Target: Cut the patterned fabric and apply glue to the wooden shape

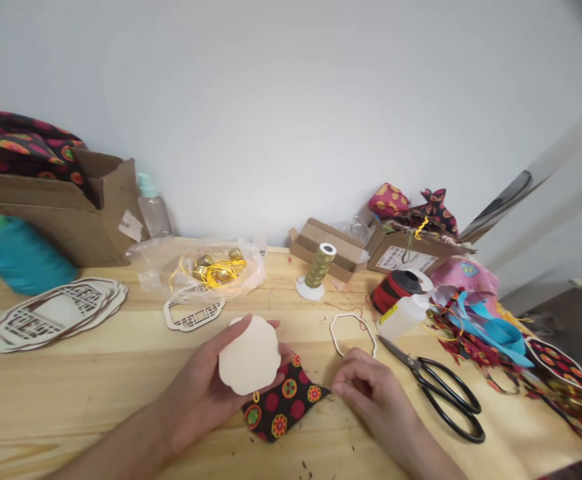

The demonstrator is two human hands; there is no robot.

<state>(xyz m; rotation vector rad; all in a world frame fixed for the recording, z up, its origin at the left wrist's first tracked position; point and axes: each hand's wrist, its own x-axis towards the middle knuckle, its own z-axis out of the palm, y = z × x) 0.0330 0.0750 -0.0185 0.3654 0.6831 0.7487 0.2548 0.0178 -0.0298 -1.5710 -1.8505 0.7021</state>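
My left hand point(201, 393) holds a pale scalloped wooden cutout point(249, 357) upright between thumb and fingers, just above the table. Under and right of it lies a black fabric piece with red and yellow circles point(285, 403). My right hand point(371, 393) rests on the table with fingers curled, its fingertips at the fabric's right corner; nothing shows inside it. A thin wooden outline frame point(353, 333) lies just beyond the right hand.
Black scissors point(441, 390) lie right of my right hand. A white bottle point(403, 317), red ribbon roll point(395, 288), gold thread spool point(318, 267), fabric scraps point(485, 327), lattice cutouts point(55, 313), teal thread cone point(18, 253) and cardboard boxes point(71, 213) ring the wooden table point(121, 373).
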